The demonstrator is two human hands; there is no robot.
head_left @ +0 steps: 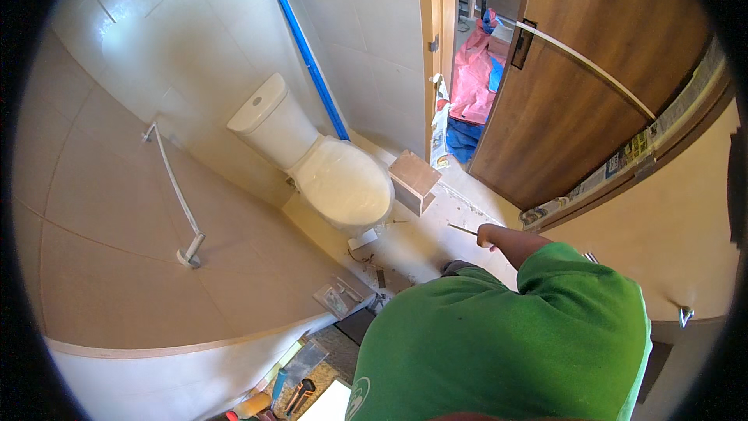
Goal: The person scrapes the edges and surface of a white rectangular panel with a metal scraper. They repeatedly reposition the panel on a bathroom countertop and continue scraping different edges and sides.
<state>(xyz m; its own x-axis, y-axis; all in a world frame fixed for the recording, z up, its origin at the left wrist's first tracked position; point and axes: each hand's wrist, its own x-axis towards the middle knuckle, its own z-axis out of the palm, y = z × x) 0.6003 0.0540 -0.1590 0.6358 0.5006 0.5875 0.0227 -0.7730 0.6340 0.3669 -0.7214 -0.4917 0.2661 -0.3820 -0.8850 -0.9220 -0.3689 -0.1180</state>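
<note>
My right hand [488, 237] is stretched out ahead over the pale floor, at the end of a green sleeve. Its fingers are closed on a thin dark rod-like tool [463, 229], which points left toward the toilet. The tool's exact kind is too small to make out. Nearest to it on the floor is a small open wooden box [414, 174] beside the toilet bowl. The white toilet [343, 183] stands left of my hand with its lid down. My left hand does not show; my green-clad body covers the lower middle.
A brown wooden door [600, 93] stands ajar at the right, with pink sheeting [472, 70] beyond it. A blue pipe [305, 51] leans in the corner. A white grab bar [173, 179] is on the left wall. Hand tools [298, 396] lie at lower left; debris litters the floor.
</note>
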